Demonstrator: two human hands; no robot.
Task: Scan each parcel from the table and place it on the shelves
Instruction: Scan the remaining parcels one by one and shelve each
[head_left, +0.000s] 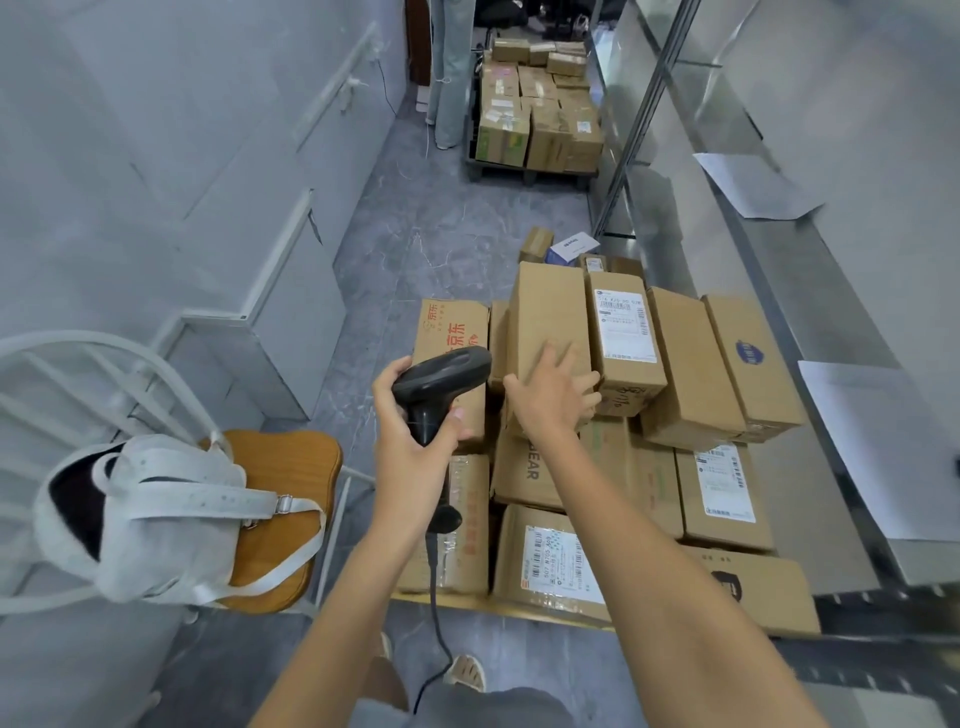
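My left hand (415, 415) grips the black handheld scanner (441, 384); my right hand (553, 392), fingers spread, rests on the long plain brown cardboard parcel (548, 317), running lengthwise away from me.

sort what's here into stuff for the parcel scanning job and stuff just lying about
For the job:
black handheld barcode scanner, held in the left hand
plain brown cardboard parcel under the right hand
silver metal shelves

Lying about:
grey fabric bag
wooden-seated chair
white paper sheet

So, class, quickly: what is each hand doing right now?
Left hand: grips the barcode scanner.
Right hand: open, fingers spread on a plain cardboard parcel.
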